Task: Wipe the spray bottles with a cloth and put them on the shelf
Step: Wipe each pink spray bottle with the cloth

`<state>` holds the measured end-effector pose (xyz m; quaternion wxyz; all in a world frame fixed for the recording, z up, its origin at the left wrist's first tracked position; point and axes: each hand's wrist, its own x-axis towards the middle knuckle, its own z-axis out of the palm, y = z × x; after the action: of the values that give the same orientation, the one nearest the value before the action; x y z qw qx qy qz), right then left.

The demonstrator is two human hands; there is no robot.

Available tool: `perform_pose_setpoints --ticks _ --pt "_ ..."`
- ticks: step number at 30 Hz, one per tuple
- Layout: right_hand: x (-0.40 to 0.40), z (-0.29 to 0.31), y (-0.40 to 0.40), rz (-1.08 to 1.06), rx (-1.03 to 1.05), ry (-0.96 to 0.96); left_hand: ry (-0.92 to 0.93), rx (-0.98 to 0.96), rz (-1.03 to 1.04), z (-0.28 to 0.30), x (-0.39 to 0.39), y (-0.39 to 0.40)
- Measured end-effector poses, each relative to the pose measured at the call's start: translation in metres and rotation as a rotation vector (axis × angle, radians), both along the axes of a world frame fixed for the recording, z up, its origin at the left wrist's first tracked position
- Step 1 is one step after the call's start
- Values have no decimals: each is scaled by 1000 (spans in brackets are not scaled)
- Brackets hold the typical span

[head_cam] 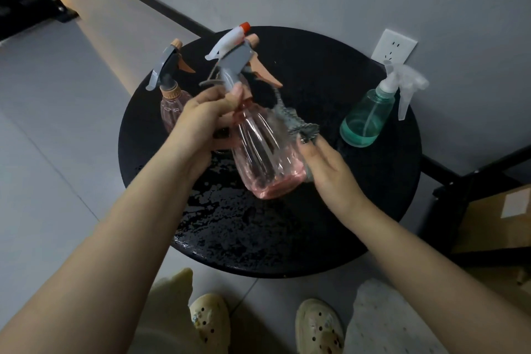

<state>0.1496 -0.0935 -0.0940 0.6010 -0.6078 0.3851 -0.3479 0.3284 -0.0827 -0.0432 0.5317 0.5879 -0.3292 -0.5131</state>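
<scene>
My left hand (pixel 207 121) grips the grey neck of a pink ribbed spray bottle (pixel 267 158) and holds it tilted above the round black table (pixel 359 187). My right hand (pixel 324 167) presses a grey cloth (pixel 298 123) against the bottle's right side, fingers mostly straight. A second pink bottle (pixel 172 106) with a grey and orange trigger stands at the table's left, partly hidden by my left hand. A green bottle (pixel 370 118) with a clear trigger stands at the right. A white trigger head with an orange nozzle (pixel 230 40) shows behind the held bottle; its body is hidden.
Water drops lie on the table's near half (pixel 230 218). A wall socket (pixel 393 46) is behind the table. A black metal shelf frame (pixel 471 181) with a cardboard box (pixel 500 221) stands at the right. My feet in pale clogs (pixel 319 325) are below the table edge.
</scene>
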Motion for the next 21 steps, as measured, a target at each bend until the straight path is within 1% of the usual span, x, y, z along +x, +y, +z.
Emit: perform_pose_setpoints --ticks 2,5,6,8,10,12,15,21 --pt "1 -8 -1 -38 272 -115 15 -45 1 5 -1 0" --pt "8 -12 -4 -51 739 -378 -5 -87 20 7 -2 1" --pt "11 -13 -4 -63 858 -455 -33 -96 31 5 -2 1" --pt "14 -16 -4 -72 1023 -582 -95 -104 54 3 -3 1" --pt "16 -18 -2 -66 1105 -642 -118 -129 69 3 -6 0" --pt "17 -20 2 -49 1142 -660 -157 -176 72 5 -10 -1" --pt "17 -20 7 -37 1155 -664 -259 -233 64 6 -15 -1" --pt "4 -20 6 -94 1132 -618 -413 -248 15 4 -21 -6"
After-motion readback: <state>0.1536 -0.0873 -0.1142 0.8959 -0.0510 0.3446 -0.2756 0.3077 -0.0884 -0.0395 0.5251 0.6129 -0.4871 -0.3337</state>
